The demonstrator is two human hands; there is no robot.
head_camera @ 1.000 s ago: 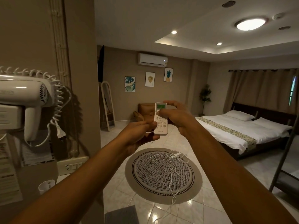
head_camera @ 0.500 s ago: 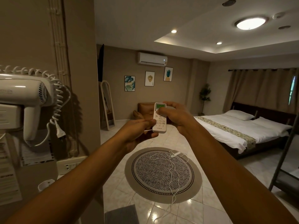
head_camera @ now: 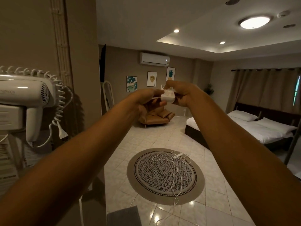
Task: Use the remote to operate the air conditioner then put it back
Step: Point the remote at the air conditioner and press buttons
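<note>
Head view shows both arms stretched forward at chest height, with the white remote [head_camera: 168, 97] held between the 2 hands and tipped so its far end aims up toward the air conditioner [head_camera: 154, 58] mounted high on the back wall. The right hand [head_camera: 182, 93] is clenched around the remote's right side, fingers curled over the top; the left hand [head_camera: 146, 99] grips its left lower edge, where a thin white strap or cord sticks out sideways. Motion blur hides the buttons and screen. Nothing stands between the remote and the air conditioner, which shows a small lit dot near its right end. Below it hang 3 framed pictures [head_camera: 151, 78], partly covered by the hands. A tan armchair [head_camera: 157, 118] sits against that wall, just under the hands. On the left, a white hair dryer [head_camera: 27, 95] hangs on its wall bracket, its coiled cord [head_camera: 61, 101] looping down to a loose plug, close beside the left forearm. On the tiled floor lies a round rug [head_camera: 165, 176] with a tangled white cable [head_camera: 175, 170] across it. A bed [head_camera: 254, 129] with white sheets stands at the right, below closed curtains [head_camera: 263, 88].
</note>
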